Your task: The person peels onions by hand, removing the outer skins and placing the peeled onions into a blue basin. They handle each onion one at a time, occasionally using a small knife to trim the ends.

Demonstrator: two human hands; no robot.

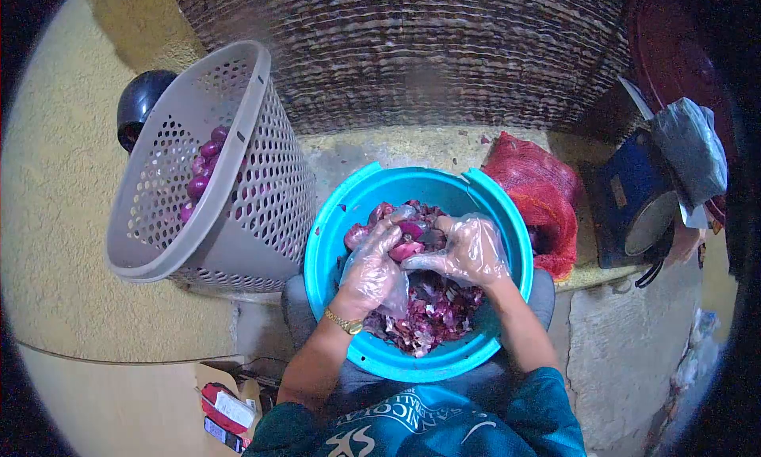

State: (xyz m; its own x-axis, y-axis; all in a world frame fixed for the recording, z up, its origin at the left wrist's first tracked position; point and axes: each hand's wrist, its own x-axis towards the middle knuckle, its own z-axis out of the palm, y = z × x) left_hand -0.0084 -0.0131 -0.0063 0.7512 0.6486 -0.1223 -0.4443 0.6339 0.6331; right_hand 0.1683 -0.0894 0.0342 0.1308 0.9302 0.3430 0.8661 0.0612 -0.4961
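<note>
A purple-red onion (406, 250) is held over a turquoise basin (320, 255) between my two hands, both in clear plastic gloves. Around its left side, the fingers of my left hand (371, 273) are closed. From the right, my right hand (474, 252) has its thumb against the onion; its fingertips are partly hidden, with dark loose skin beside them. Below the hands, a heap of papery onion skins (428, 318) fills the bottom of the basin. More whole onions (381, 213) lie near its far side.
Left of the basin, a tilted grey perforated basket (273, 195) contains several purple onions (198, 186). A red mesh sack (535, 191) sits just right of the basin, beside a blue weighing scale (634, 195) with a plastic-wrapped bundle (691, 152). Behind rises a ridged wall (428, 57).
</note>
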